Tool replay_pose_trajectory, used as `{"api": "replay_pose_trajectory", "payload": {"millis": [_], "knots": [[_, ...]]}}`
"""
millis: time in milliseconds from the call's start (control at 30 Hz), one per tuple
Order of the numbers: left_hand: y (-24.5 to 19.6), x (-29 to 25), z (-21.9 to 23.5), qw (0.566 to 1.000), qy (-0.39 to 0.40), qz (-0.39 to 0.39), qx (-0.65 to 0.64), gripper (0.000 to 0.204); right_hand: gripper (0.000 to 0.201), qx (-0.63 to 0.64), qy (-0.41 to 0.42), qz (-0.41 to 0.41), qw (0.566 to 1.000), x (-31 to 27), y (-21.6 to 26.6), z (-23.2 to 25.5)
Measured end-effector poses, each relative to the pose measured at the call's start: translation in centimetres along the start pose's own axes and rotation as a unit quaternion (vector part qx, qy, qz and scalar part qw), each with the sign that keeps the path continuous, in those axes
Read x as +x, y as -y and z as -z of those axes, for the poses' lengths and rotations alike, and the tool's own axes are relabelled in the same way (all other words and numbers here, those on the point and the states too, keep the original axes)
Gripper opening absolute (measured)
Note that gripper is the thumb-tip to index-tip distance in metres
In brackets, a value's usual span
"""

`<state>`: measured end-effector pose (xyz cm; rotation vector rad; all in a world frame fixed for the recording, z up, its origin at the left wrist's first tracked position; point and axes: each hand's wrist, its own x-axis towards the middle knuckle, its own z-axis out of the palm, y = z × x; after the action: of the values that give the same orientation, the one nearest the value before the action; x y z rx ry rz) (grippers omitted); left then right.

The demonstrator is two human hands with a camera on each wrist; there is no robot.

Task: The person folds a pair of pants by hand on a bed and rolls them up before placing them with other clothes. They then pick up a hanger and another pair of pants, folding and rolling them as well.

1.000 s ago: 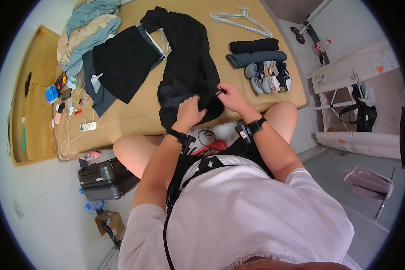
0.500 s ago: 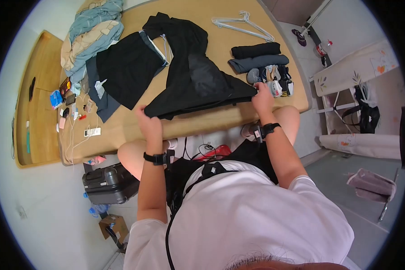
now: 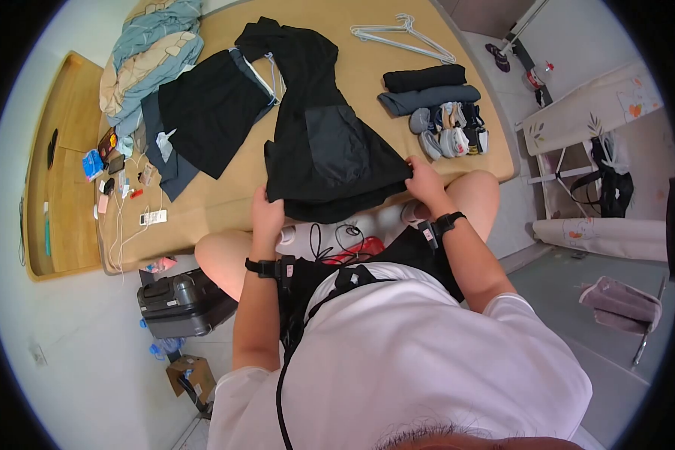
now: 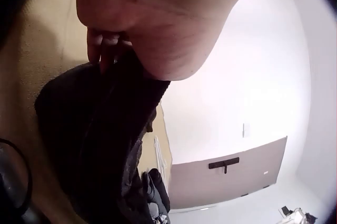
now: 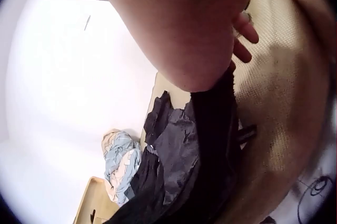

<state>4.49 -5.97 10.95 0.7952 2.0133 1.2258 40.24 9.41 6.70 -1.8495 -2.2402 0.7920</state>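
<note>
A long black garment (image 3: 300, 82) lies across the bed, its lower end drawn toward the person, with a smoother dark panel (image 3: 337, 146) showing on top. My left hand (image 3: 268, 211) pinches the left corner of its near edge. At the opposite corner, my right hand (image 3: 426, 182) grips the same edge, so the cloth spans both hands and droops a little over the bed's front. In the left wrist view the black cloth (image 4: 89, 124) hangs from under the palm. The right wrist view shows the garment (image 5: 210, 124) below that hand, with two fingertips extending past it.
Left of the garment lies another black piece of clothing (image 3: 210, 112) with a hanger, beside a bunched quilt (image 3: 154, 64). Rolled dark clothes (image 3: 427, 101) and several rolled socks (image 3: 450, 139) sit at right, below white hangers (image 3: 405, 34). Cables and small items, including a white remote (image 3: 153, 217), lie at left.
Both hands moved from the bunched cloth out to its corners and spread the near edge wide. Since then they have come somewhat closer together, and the edge has dropped slack.
</note>
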Motion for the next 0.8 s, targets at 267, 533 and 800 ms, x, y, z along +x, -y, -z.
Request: {"api": "replay_pose_trajectory", "payload": {"millis": [267, 533, 800], "knots": [[-6.7, -1.4, -6.4, 0.968, 0.1, -0.17, 0.158, 0.042, 0.087, 0.142, 0.065, 0.3, 0.941, -2.3, 7.9, 0.0], [-6.2, -2.5, -7.1, 0.883, 0.168, -0.301, 0.319, 0.038, 0.046, 0.091, -0.114, 0.003, 0.989, 1.3, 4.6, -3.1], [1.3, -1.5, -2.4, 0.884, 0.05, -0.257, 0.388, 0.037, 0.048, 0.009, -0.253, -0.005, 0.967, -0.8, 0.6, 4.2]]}}
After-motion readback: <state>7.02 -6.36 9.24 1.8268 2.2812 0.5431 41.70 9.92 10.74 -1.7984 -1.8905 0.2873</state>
